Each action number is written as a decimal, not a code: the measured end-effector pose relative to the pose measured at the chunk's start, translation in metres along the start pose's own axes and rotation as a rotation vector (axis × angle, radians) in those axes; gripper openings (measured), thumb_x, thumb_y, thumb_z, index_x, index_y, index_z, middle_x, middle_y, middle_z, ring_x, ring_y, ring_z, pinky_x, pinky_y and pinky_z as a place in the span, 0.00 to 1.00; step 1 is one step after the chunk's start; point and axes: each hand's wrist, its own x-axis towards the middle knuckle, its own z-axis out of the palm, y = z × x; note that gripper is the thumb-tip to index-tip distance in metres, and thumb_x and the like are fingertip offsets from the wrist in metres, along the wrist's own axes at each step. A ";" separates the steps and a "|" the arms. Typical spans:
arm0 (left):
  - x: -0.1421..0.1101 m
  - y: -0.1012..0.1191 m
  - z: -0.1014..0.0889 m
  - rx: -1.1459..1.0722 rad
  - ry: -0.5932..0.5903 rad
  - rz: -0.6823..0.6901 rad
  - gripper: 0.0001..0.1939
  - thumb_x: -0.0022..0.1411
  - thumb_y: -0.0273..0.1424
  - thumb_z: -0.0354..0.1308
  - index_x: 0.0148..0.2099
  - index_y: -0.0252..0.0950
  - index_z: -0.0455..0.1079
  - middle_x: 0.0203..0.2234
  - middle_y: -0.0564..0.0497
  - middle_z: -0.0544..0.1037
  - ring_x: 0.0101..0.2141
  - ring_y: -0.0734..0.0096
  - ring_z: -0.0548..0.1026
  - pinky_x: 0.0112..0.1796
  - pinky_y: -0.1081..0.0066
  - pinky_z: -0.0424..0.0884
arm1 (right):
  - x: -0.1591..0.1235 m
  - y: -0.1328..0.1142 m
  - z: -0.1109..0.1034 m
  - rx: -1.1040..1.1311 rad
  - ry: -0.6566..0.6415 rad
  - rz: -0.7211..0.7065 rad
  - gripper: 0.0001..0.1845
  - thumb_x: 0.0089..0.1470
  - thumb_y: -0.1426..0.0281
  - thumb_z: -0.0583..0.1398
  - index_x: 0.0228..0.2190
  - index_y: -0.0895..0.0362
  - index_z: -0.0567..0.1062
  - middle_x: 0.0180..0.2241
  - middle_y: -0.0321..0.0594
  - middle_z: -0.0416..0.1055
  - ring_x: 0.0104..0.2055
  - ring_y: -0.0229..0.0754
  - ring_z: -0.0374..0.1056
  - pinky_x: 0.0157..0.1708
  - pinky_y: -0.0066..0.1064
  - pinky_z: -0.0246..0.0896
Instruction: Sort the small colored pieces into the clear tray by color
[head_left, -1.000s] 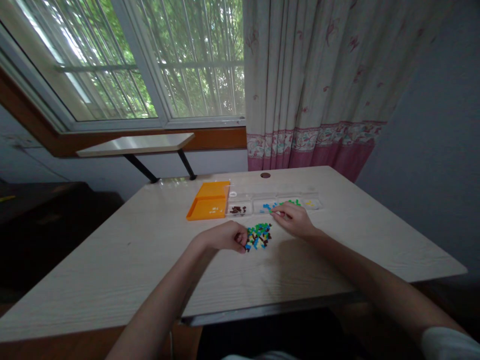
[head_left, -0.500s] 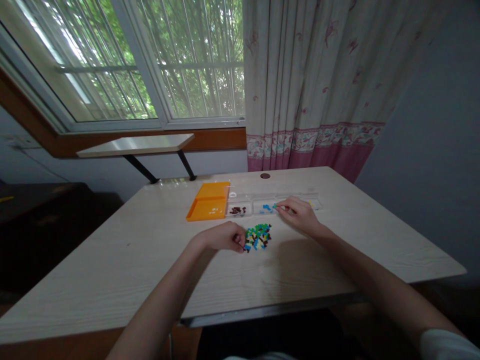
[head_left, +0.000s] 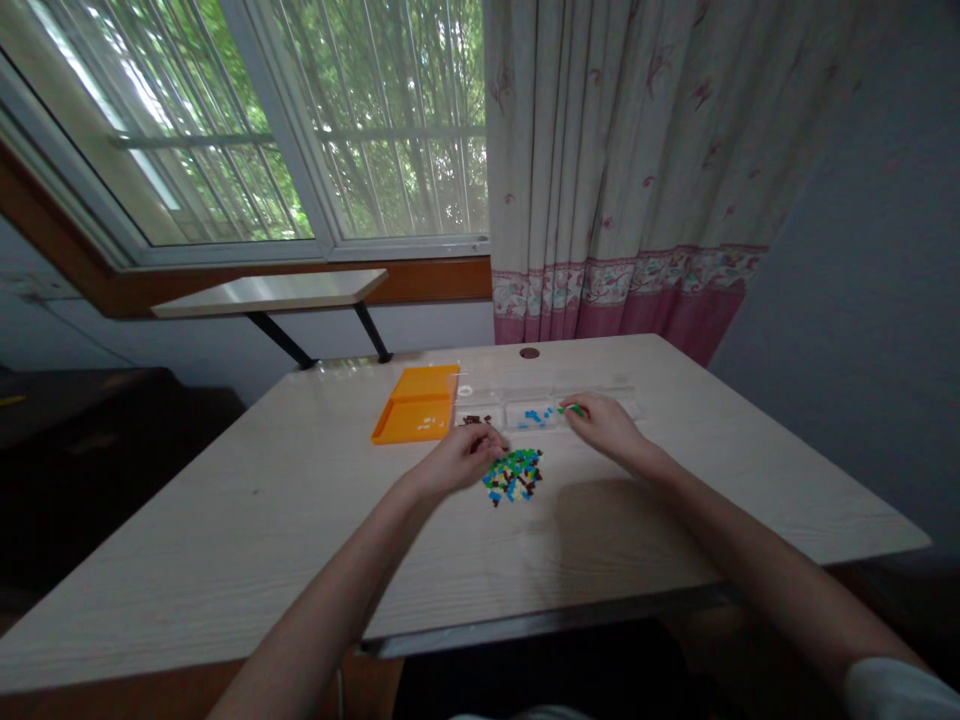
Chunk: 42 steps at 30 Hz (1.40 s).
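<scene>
A mixed pile of small green, blue, brown and pale yellow plastic pieces [head_left: 516,475] lies on the table. My left hand [head_left: 469,460] is at the pile's upper left edge, in front of the brown pieces, its fingers curled together; what they pinch is too small to make out. A clear compartment tray [head_left: 517,428] stands behind the pile, with brown pieces [head_left: 474,420] at its left and blue pieces [head_left: 535,418] beside them. Over the compartment right of the blue ones, my right hand [head_left: 604,425] pinches at a small green piece [head_left: 576,409] and hides part of the tray.
An open orange case [head_left: 416,405] with a few white pieces inside adjoins the tray's left end. A small raised shelf [head_left: 274,290] on black legs stands at the table's back left. Behind the table [head_left: 300,530] are a window and a curtain [head_left: 630,200].
My left hand has moved up and away from the pile's lower left side towards the brown compartment. My right hand has shifted slightly right, away from the blue pieces.
</scene>
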 end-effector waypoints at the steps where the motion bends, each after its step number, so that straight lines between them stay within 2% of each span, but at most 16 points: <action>1: 0.001 -0.001 0.003 0.004 0.020 0.017 0.10 0.56 0.35 0.50 0.30 0.31 0.64 0.20 0.55 0.63 0.22 0.80 0.58 0.22 0.79 0.54 | -0.002 -0.008 0.003 0.047 -0.019 -0.065 0.12 0.53 0.68 0.53 0.37 0.55 0.74 0.36 0.40 0.72 0.36 0.38 0.67 0.37 0.27 0.58; 4: 0.004 -0.004 0.010 0.076 0.050 0.074 0.10 0.58 0.34 0.48 0.32 0.31 0.64 0.23 0.53 0.66 0.25 0.77 0.62 0.26 0.78 0.58 | -0.010 -0.035 0.014 0.159 -0.076 -0.230 0.10 0.52 0.67 0.55 0.35 0.55 0.74 0.32 0.39 0.73 0.35 0.37 0.67 0.36 0.26 0.58; 7: 0.004 -0.003 0.015 0.188 0.050 0.119 0.10 0.59 0.33 0.47 0.33 0.32 0.65 0.25 0.51 0.68 0.28 0.75 0.64 0.29 0.76 0.60 | -0.017 -0.052 0.023 0.235 -0.077 -0.331 0.10 0.50 0.66 0.57 0.36 0.54 0.74 0.30 0.37 0.73 0.32 0.36 0.67 0.33 0.25 0.58; 10: 0.004 0.000 0.018 0.248 0.044 0.150 0.09 0.59 0.32 0.47 0.34 0.32 0.65 0.25 0.51 0.68 0.29 0.74 0.64 0.31 0.75 0.60 | -0.019 -0.057 0.026 0.245 -0.023 -0.356 0.10 0.51 0.64 0.57 0.34 0.55 0.74 0.26 0.37 0.71 0.27 0.35 0.65 0.29 0.24 0.57; 14: 0.003 0.001 0.019 0.231 0.081 0.145 0.09 0.59 0.33 0.49 0.33 0.32 0.65 0.22 0.54 0.65 0.25 0.76 0.61 0.27 0.77 0.57 | -0.019 -0.055 0.025 0.258 0.048 -0.388 0.10 0.52 0.65 0.56 0.31 0.56 0.75 0.22 0.35 0.67 0.24 0.33 0.62 0.26 0.23 0.55; 20: 0.004 -0.002 0.019 0.136 0.172 0.096 0.12 0.56 0.37 0.52 0.35 0.32 0.68 0.17 0.59 0.56 0.21 0.80 0.55 0.23 0.79 0.53 | -0.018 -0.055 0.023 0.314 0.133 -0.339 0.12 0.53 0.63 0.55 0.29 0.58 0.74 0.17 0.33 0.60 0.20 0.32 0.57 0.23 0.22 0.53; 29: 0.004 -0.005 0.021 0.038 0.215 0.045 0.13 0.54 0.37 0.54 0.35 0.30 0.70 0.16 0.60 0.53 0.19 0.81 0.52 0.21 0.79 0.50 | -0.020 -0.057 0.023 0.334 0.160 -0.294 0.13 0.52 0.63 0.55 0.27 0.58 0.75 0.16 0.31 0.57 0.18 0.31 0.53 0.21 0.22 0.50; 35: 0.004 -0.002 0.022 0.070 0.293 0.041 0.12 0.53 0.36 0.54 0.33 0.31 0.71 0.15 0.59 0.53 0.19 0.81 0.54 0.21 0.79 0.52 | -0.019 -0.057 0.026 0.331 0.193 -0.290 0.13 0.51 0.62 0.56 0.28 0.57 0.75 0.16 0.32 0.59 0.18 0.31 0.54 0.21 0.22 0.50; 38: 0.003 0.001 0.016 0.126 0.413 0.053 0.12 0.53 0.36 0.54 0.33 0.32 0.71 0.15 0.59 0.53 0.19 0.81 0.54 0.21 0.79 0.52 | -0.020 -0.057 0.025 0.319 0.091 -0.243 0.12 0.50 0.62 0.57 0.28 0.57 0.75 0.15 0.31 0.59 0.18 0.31 0.54 0.21 0.22 0.50; 42: 0.000 0.004 0.003 0.132 0.604 0.086 0.13 0.54 0.38 0.54 0.34 0.33 0.72 0.15 0.59 0.54 0.19 0.80 0.54 0.22 0.79 0.52 | -0.025 -0.062 0.021 0.285 -0.279 -0.372 0.08 0.50 0.66 0.57 0.30 0.54 0.76 0.18 0.30 0.67 0.19 0.30 0.58 0.22 0.21 0.50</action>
